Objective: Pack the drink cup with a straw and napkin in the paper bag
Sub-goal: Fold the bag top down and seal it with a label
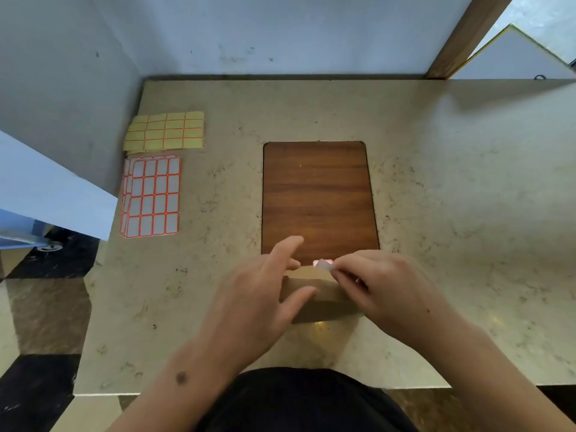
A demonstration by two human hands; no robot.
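Paper bag point(321, 294) sits on the counter point(436, 182) right by the near edge. Left hand point(258, 294) rests on it, fingers loose; right hand point(383, 285) pinches a red-bordered sticker point(322, 264) at the bag's folded top. Behind that a wooden board point(318, 194), then sticker sheets point(152, 196) far left.

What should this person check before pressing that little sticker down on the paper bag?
1. Paper bag top folded over: ok.
2. Left hand steadying the bag, thumb on the fold: ok.
3. Right hand pinching the sticker: ok.
4. Sticker over the flap edge: cannot tell, fingers hide part of it.
5. Cup, straw and napkin inside: cannot tell, bag is closed.
6. Spare label sheets lying on the counter: ok.
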